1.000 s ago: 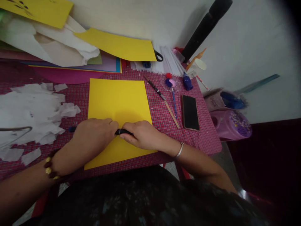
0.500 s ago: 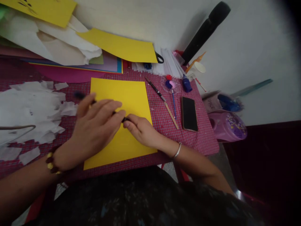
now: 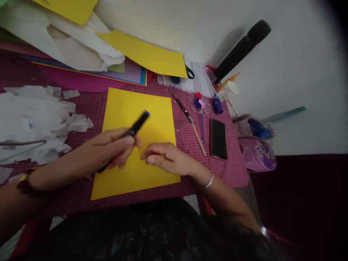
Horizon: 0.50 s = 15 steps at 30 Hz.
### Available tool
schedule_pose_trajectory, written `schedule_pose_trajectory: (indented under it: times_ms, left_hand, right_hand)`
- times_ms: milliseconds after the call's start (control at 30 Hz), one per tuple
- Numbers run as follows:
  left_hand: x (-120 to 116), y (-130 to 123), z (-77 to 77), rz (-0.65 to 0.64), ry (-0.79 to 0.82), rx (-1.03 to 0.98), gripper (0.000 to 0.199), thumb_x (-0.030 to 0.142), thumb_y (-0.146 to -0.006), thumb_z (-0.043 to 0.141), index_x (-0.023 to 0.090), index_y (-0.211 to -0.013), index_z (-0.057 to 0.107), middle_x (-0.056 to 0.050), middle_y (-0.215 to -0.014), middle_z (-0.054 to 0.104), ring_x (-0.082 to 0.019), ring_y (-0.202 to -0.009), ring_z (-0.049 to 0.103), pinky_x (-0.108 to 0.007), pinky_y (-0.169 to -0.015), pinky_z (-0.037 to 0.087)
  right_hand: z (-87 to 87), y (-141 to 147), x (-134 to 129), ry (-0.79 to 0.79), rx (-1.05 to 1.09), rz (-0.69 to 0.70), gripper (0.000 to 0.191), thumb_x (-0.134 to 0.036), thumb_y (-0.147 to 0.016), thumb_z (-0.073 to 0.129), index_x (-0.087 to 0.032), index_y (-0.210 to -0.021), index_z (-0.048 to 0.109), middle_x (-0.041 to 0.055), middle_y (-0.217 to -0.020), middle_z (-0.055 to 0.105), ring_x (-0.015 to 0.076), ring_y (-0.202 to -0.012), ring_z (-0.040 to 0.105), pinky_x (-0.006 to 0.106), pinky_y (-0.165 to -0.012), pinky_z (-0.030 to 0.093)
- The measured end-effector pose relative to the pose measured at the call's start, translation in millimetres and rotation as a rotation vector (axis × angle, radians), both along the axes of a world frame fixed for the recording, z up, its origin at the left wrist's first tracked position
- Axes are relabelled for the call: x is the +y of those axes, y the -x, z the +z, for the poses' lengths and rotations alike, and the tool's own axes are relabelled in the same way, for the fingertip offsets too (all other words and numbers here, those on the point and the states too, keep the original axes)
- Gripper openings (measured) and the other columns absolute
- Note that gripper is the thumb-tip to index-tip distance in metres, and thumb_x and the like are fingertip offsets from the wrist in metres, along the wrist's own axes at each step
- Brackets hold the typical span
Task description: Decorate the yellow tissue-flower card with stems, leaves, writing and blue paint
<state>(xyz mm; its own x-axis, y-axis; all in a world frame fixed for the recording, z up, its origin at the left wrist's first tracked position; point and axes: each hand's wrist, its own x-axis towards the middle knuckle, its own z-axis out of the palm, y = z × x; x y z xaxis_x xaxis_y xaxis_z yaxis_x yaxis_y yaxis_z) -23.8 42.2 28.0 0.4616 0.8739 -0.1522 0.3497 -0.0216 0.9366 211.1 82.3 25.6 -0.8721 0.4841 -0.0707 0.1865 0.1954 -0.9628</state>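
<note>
My left hand [image 3: 116, 146] is closed around a black marker [image 3: 138, 125]. The marker tilts over the yellow sheet [image 3: 136, 103], its blue-tipped end pointing up and to the right, while the other end shows below my palm. To the right of it, my right hand [image 3: 167, 157] hovers over or rests on the sheet's right part; I cannot tell which. Its fingers are loosely bent with the thumb apart, and nothing shows between them. No marks are visible on the bare part of the sheet.
White paper scraps [image 3: 29, 119] are heaped at left. Coloured sheets and a curved yellow strip [image 3: 152, 56] lie at the back. At right are a phone [image 3: 218, 139], a brush [image 3: 187, 116], a blue paint bottle [image 3: 217, 104] and a paint palette [image 3: 199, 103]. A pink container [image 3: 252, 156] stands beyond the table edge.
My hands have come apart; the right one no longer touches the marker. My left hand has turned over and lowered, swinging the marker so its blue-tipped end points right.
</note>
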Motion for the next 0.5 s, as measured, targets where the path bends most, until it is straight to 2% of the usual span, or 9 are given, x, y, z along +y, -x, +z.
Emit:
schedule_pose_trajectory:
  times_ms: [67,133,233,333,400,500]
  left_hand:
    - [-0.3,2.5,-0.3,-0.134,-0.051,0.273,0.038,0.050,-0.098,0.039,0.020,-0.099,0.062,0.001,-0.062,0.057,-0.015,-0.049,0.051,-0.026,-0.047,0.036]
    - [-0.7,-0.8,-0.1,-0.216,-0.188,0.589,0.036,0.048,-0.096,0.043,0.019,-0.100,0.066,-0.003,-0.064,0.060,-0.018,-0.051,0.053,-0.028,-0.048,0.031]
    - [-2.3,-9.5,0.2,-0.297,-0.316,0.938,0.038,0.045,-0.097,0.043,0.017,-0.105,0.068,-0.007,-0.065,0.063,-0.024,-0.054,0.058,-0.031,-0.050,0.027]
    - [-4.6,-12.1,-4.7,-0.326,-0.375,0.984,0.042,0.046,-0.099,0.039,0.016,-0.105,0.068,-0.009,-0.069,0.065,-0.027,-0.060,0.062,-0.031,-0.052,0.029]
    - [-5.6,-10.1,-11.0,-0.300,-0.414,0.897,0.044,0.049,-0.099,0.037,0.018,-0.102,0.069,-0.008,-0.068,0.064,-0.026,-0.059,0.060,-0.031,-0.054,0.032]
    - [-5.8,-7.1,-18.2,-0.228,-0.413,0.735,0.049,0.055,-0.098,0.034,0.021,-0.096,0.069,-0.006,-0.062,0.060,-0.023,-0.053,0.054,-0.031,-0.054,0.031]
  right_hand:
    - [-1.1,-10.4,8.7,0.133,0.025,-0.033,0.046,-0.060,-0.093,0.056,-0.017,-0.110,0.057,0.0014,-0.086,0.060,0.0120,-0.077,0.058,0.027,-0.071,0.048]
    - [-3.1,-18.2,15.2,0.189,0.028,-0.033,0.053,-0.061,-0.088,0.062,-0.017,-0.116,0.055,-0.0018,-0.081,0.056,0.0102,-0.071,0.053,0.025,-0.065,0.044]
    - [-2.4,-19.2,16.1,0.025,-0.087,-0.003,0.048,-0.055,-0.089,0.064,-0.016,-0.116,0.059,0.0002,-0.086,0.060,0.0105,-0.073,0.053,0.026,-0.067,0.042]
    - [2.7,-9.6,7.9,-0.234,-0.249,0.035,0.038,-0.048,-0.097,0.056,-0.015,-0.114,0.062,0.0052,-0.097,0.067,0.0140,-0.082,0.058,0.028,-0.072,0.041]
    - [5.7,-2.4,1.4,-0.366,-0.352,0.066,0.035,-0.044,-0.102,0.048,-0.015,-0.114,0.062,0.0066,-0.097,0.069,0.0163,-0.084,0.060,0.028,-0.071,0.039]
    - [6.8,3.4,-4.5,-0.485,-0.455,0.107,0.036,-0.044,-0.105,0.041,-0.015,-0.114,0.062,0.0074,-0.097,0.071,0.0177,-0.082,0.061,0.028,-0.066,0.035]
